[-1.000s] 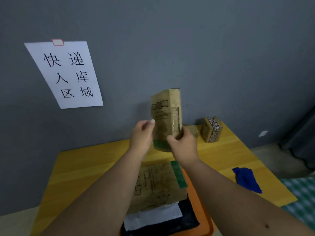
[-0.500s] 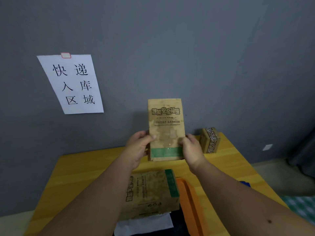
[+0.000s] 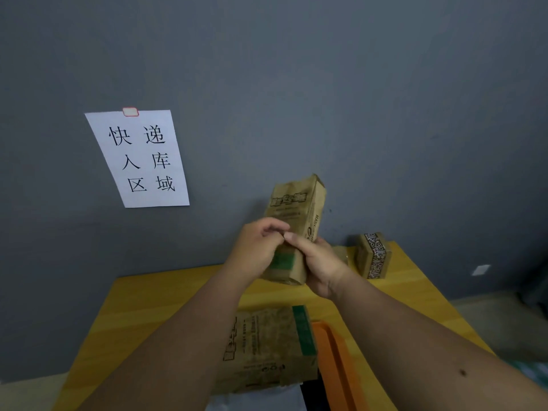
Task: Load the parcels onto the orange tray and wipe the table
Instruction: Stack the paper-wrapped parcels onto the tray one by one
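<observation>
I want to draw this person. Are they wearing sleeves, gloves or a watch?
No. Both forearms are bare as far as the picture shows, with no sleeves, gloves, watch or rings on the left hand or right hand. The right forearm has one small dark spot.

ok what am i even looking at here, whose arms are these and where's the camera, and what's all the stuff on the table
There is no machine: a person wears a camera on the head, looking forward and down, so you see their own two arms. The left hand and right hand together hold a brown paper parcel upright above a yellow table. At the table's far corner stands a small patterned box. Nearer, another brown parcel lies flat on a pile in an orange tray. A paper sign with Chinese characters hangs on the grey wall.
</observation>
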